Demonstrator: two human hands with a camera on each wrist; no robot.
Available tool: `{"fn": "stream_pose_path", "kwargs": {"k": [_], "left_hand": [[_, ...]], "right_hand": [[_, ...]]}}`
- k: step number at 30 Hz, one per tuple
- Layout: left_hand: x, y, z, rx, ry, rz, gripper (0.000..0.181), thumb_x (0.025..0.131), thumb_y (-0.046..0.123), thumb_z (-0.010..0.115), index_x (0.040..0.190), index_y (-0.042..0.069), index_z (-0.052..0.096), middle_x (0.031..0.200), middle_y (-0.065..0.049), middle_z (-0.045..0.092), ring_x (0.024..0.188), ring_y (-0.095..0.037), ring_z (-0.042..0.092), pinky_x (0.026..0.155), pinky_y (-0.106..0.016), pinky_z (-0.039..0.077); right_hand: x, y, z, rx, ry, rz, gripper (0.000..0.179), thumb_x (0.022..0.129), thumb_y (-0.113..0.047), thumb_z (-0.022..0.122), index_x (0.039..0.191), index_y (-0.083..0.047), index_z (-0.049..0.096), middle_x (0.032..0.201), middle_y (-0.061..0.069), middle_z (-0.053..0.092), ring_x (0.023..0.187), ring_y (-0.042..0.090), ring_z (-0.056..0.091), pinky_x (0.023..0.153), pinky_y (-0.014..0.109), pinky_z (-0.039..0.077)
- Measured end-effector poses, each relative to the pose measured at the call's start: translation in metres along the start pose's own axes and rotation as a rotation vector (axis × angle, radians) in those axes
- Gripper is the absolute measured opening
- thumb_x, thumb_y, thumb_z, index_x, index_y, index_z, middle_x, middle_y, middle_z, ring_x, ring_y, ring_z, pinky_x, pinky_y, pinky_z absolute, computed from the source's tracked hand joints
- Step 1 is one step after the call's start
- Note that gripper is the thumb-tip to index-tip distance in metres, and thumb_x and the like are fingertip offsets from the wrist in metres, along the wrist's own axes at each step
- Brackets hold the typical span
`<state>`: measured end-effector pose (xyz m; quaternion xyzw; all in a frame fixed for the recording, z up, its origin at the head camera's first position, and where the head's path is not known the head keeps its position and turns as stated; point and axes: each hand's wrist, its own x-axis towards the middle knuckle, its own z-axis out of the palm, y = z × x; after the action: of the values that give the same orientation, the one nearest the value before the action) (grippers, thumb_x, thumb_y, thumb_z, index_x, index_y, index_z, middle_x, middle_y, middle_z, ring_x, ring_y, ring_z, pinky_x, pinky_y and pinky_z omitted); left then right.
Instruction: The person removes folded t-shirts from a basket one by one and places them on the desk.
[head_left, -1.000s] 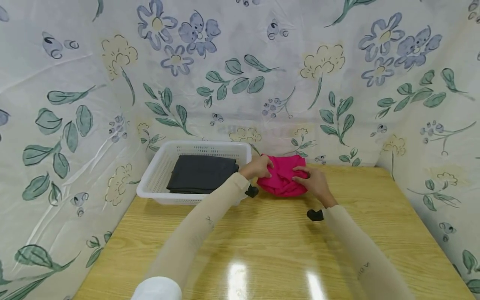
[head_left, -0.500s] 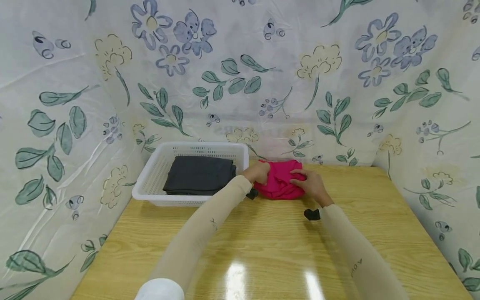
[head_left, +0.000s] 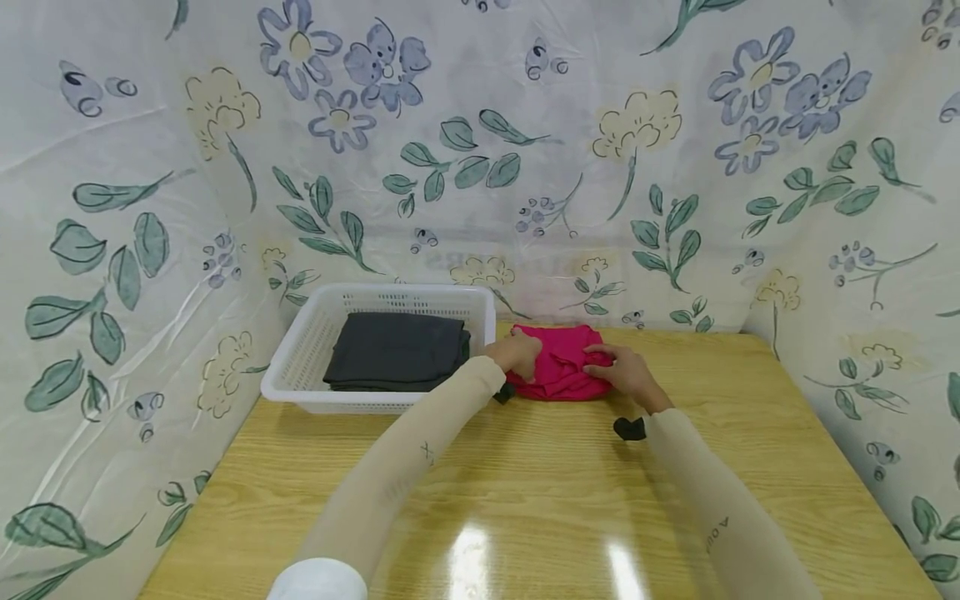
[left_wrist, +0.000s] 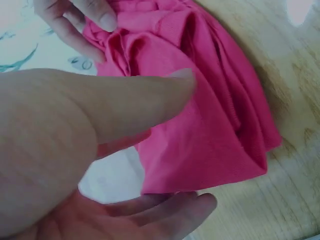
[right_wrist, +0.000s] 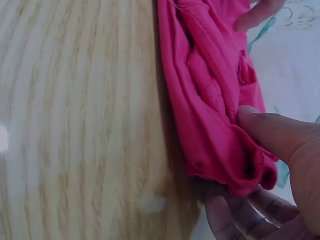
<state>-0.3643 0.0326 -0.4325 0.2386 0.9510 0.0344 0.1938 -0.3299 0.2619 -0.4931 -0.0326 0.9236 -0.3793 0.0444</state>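
Observation:
A bright pink folded garment with seams and loose folds lies on the wooden table just right of the basket. My left hand is at its left end. In the left wrist view the thumb lies over the pink cloth, with fingers along its lower edge. At the opposite end, my right hand pinches the folded layers. Its thumb presses on top in the right wrist view, while the fingers curl around the end below.
A white perforated plastic basket stands left of the garment, holding folded dark grey cloth. The wooden table extends toward the front. Floral-print sheeting hangs behind and along both sides. A small black device sits at the right wrist.
The pink garment's back edge has dropped and the cloth lies flatter. My left hand has moved slightly down with it; the right hand stays at the right end.

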Motion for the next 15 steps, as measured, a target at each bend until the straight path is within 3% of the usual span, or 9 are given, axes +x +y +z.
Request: {"fn": "stream_pose_path", "kwargs": {"k": [3,7,10,15], "left_hand": [[0.002,0.001,-0.001,-0.010,0.018,0.000,0.042,0.094,0.021,0.076,0.129,0.004,0.060,0.152,-0.035,0.034,0.137,-0.047,0.037,0.106,-0.054,0.043],[-0.001,0.001,-0.007,0.005,0.071,0.056,0.036,0.097,0.024,0.073,0.122,0.001,0.063,0.140,-0.024,0.053,0.138,-0.045,0.036,0.114,-0.053,0.029],[-0.004,-0.003,-0.012,-0.044,0.103,0.123,0.028,0.098,0.023,0.072,0.110,-0.001,0.067,0.119,-0.013,0.066,0.122,-0.035,0.052,0.107,-0.047,0.037],[-0.012,-0.012,-0.017,-0.331,0.085,0.179,0.024,0.101,0.019,0.067,0.114,-0.001,0.069,0.107,-0.014,0.068,0.086,-0.023,0.064,0.081,-0.037,0.056]], "right_hand": [[-0.001,0.001,-0.003,-0.010,-0.002,-0.008,0.048,0.098,-0.030,0.073,0.141,-0.011,0.063,0.145,0.024,0.053,0.115,0.036,0.052,0.086,0.040,0.045],[-0.003,0.001,-0.009,-0.023,0.007,-0.008,0.046,0.098,-0.030,0.073,0.139,-0.010,0.065,0.139,0.025,0.057,0.117,0.039,0.056,0.087,0.043,0.051],[-0.005,-0.001,-0.014,-0.016,0.020,-0.007,0.046,0.098,-0.031,0.072,0.138,-0.009,0.064,0.138,0.026,0.056,0.123,0.043,0.053,0.095,0.052,0.051],[-0.010,-0.008,-0.021,0.033,0.031,-0.028,0.047,0.100,-0.028,0.070,0.139,-0.004,0.061,0.140,0.027,0.055,0.127,0.045,0.052,0.098,0.055,0.051]]}}
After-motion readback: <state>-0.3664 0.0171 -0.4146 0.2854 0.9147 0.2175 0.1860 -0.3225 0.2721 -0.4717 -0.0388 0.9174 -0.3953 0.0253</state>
